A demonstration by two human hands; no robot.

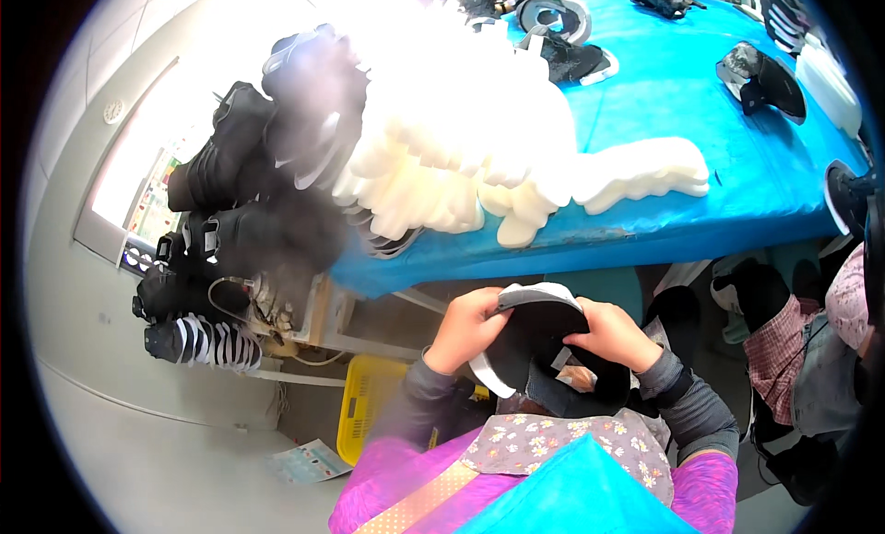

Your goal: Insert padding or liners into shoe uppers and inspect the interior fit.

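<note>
My left hand (468, 329) grips the left side of a black cap-like piece (539, 336) with a pale grey-white curved edge. My right hand (613, 336) is closed on its right side, thumb on the black inner face. I hold it upturned over my lap, just in front of the table edge. Inside it show a small white label and a brownish patch I cannot make out. A flowered grey cloth (562, 446) lies across my lap below it.
Ahead stands a blue-covered table (636, 92) with stacked white moulded pieces (645, 170) and loose black caps (761, 82). Tall stacks of black caps (226, 156) rise at the left. A yellow plastic basket (355, 410) sits low at left. Another person's checked sleeve (772, 359) is at right.
</note>
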